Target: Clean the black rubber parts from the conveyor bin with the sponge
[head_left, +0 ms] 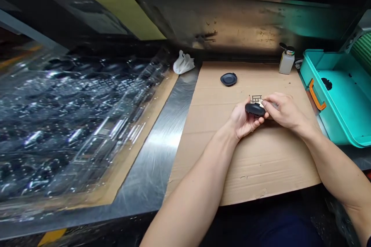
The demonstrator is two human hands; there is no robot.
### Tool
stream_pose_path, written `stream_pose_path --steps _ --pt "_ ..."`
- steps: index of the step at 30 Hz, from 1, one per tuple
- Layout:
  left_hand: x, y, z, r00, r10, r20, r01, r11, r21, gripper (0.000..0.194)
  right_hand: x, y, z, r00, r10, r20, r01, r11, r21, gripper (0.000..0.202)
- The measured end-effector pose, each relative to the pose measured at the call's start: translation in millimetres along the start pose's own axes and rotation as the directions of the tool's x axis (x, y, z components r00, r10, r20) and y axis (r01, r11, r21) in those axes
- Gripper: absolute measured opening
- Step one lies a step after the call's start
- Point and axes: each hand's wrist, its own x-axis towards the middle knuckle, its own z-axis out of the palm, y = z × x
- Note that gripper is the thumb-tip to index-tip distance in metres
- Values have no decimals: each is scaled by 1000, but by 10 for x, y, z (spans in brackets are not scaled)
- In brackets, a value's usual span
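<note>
My left hand (243, 120) is closed around a small black oval part (255, 109), held above the cardboard sheet (199, 123). Close against its right end, my right hand (282, 109) pinches a small pale piece (261, 103), too small to name. Printed dark lines (256, 98) show on the cardboard just behind the part. A second black oval part (228, 79) lies on the cardboard farther back.
Clear plastic trays (87, 123) with dark contents cover the left side. A crumpled white tissue (183, 63) sits on the metal table (150, 154). At the back right stands a small bottle (286, 61), beside a teal bin (342, 123) with an orange handle and a black piece inside.
</note>
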Motion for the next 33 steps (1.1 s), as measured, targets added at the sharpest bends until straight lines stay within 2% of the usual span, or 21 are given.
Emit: stream_pose_path --steps 5,10,15,20,25,30,33 --pt "16 -113 42 990 138 -20 -128 957 262 65 -18 -38 -30 995 -53 80 56 998 -25 24" --pt "7 -187 70 970 239 -54 -201 902 383 65 -39 -98 -54 987 -49 151 63 994 -89 21" --pt "9 -195 59 965 254 -60 -205 880 429 63 -47 -121 -23 987 -72 146 94 984 -150 23" --pt "12 -210 60 969 241 -62 -187 870 456 62 -62 -102 -32 979 -76 191 110 979 -173 21" --pt "14 -218 73 955 282 -88 -216 870 443 59 -62 -70 4 989 -93 115 105 989 -101 22" --pt "3 -222 70 967 244 -76 -186 876 444 59 -69 -47 18 984 -87 153 102 990 -95 22" --pt "8 -225 61 958 272 -90 -202 864 461 56 -80 -56 66 989 -101 107 110 990 -84 23"
